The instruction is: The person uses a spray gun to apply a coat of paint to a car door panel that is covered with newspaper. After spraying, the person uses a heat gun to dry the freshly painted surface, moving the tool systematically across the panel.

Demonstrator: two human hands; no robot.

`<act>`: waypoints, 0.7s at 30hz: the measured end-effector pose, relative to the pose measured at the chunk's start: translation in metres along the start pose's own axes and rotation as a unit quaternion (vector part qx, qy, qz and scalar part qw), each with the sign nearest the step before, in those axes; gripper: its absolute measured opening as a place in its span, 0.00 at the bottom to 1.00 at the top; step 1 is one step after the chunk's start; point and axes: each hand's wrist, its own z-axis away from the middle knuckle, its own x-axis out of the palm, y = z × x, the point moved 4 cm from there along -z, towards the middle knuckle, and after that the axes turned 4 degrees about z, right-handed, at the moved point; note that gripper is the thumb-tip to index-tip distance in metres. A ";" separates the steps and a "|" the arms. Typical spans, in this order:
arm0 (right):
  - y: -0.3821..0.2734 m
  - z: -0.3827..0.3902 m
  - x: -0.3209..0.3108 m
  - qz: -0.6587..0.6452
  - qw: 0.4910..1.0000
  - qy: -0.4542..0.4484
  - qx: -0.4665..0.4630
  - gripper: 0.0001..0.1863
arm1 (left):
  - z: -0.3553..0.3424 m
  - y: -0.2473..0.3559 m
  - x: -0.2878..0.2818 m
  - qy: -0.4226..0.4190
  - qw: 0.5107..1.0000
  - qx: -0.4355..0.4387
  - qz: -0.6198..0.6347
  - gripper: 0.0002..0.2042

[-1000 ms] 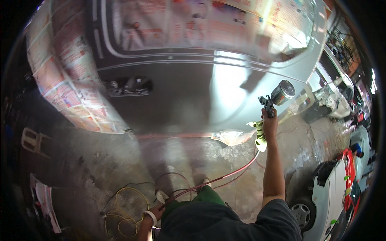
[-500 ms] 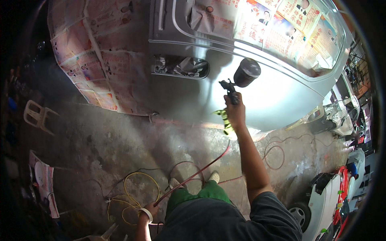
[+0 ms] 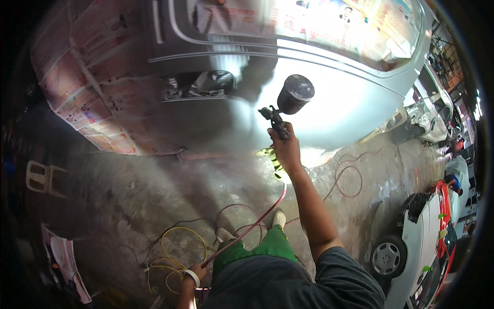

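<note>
My right hand (image 3: 287,152) is wrapped round the grip of a dark spray gun (image 3: 278,124), with a dark paint cup (image 3: 296,95) on top. The gun's nozzle points left and toward a silver-grey vehicle panel (image 3: 329,116), apart from its surface. A yellow-green patterned cloth (image 3: 279,171) hangs below the grip, where a red hose (image 3: 256,225) comes down. My left hand (image 3: 199,273), with a pale band at the wrist, is closed round that hose at waist height. Left of the gun, crinkled foil-like masking fills an oblong opening (image 3: 200,85) in the panel.
Printed masking paper (image 3: 98,98) covers the vehicle's left side and window. A yellow hose (image 3: 163,242) and red hose loops lie on the concrete floor (image 3: 170,201). A pale stool (image 3: 43,177) stands far left, and a white car (image 3: 417,247) at right.
The view has shifted, so the panel and masking paper sit farther left. My right hand and the spray gun also moved left in the picture, now slightly farther from the oblong opening.
</note>
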 end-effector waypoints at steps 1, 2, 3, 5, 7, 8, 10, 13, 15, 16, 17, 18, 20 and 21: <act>0.013 -0.003 -0.019 -0.010 1.000 0.003 0.020 0.21 | -0.003 0.016 0.003 -0.010 1.000 0.004 -0.011 0.21; 0.027 -0.007 -0.038 -0.008 0.999 0.013 0.030 0.21 | -0.003 0.031 0.007 -0.014 1.000 -0.001 -0.014 0.21; 0.042 -0.012 -0.062 -0.005 0.999 0.028 0.041 0.21 | 0.009 0.066 0.003 -0.021 1.000 -0.002 -0.022 0.21; 0.071 -0.021 -0.109 -0.008 0.997 0.055 0.055 0.21 | 0.016 0.113 0.012 -0.033 0.998 0.003 -0.045 0.21; 0.099 -0.033 -0.154 -0.013 0.996 0.071 0.059 0.21 | 0.010 0.149 0.028 -0.043 0.996 0.013 -0.074 0.21; 0.113 -0.039 -0.177 -0.016 0.995 0.079 0.061 0.21 | 0.002 0.160 0.041 -0.042 0.996 0.014 -0.081 0.21; 0.141 -0.050 -0.224 -0.015 0.993 0.096 0.070 0.20 | -0.006 0.188 0.065 -0.040 0.994 0.016 -0.096 0.21; 0.188 -0.070 -0.300 -0.024 0.990 0.130 0.056 0.19 | 0.010 0.266 0.096 -0.049 0.995 0.008 -0.086 0.22; 0.228 -0.084 -0.352 -0.050 0.986 0.149 0.049 0.18 | -0.001 0.285 0.121 -0.057 0.993 0.020 -0.104 0.24; 0.240 -0.090 -0.374 -0.061 0.984 0.161 0.047 0.17 | -0.007 0.288 0.134 -0.059 0.992 0.022 -0.109 0.25; 0.254 -0.098 -0.395 -0.071 0.982 0.169 0.048 0.16 | -0.014 0.292 0.146 -0.050 0.991 0.032 -0.117 0.24; 0.269 -0.105 -0.419 -0.080 0.979 0.181 0.049 0.15 | -0.020 0.297 0.157 -0.042 0.990 0.044 -0.128 0.22; 0.318 -0.120 -0.473 -0.004 0.973 0.228 0.031 0.12 | -0.022 0.316 0.172 -0.033 0.989 0.054 -0.135 0.21; 0.332 -0.124 -0.495 -0.054 0.970 0.234 0.022 0.12 | -0.015 0.336 0.178 -0.030 0.990 0.050 -0.127 0.21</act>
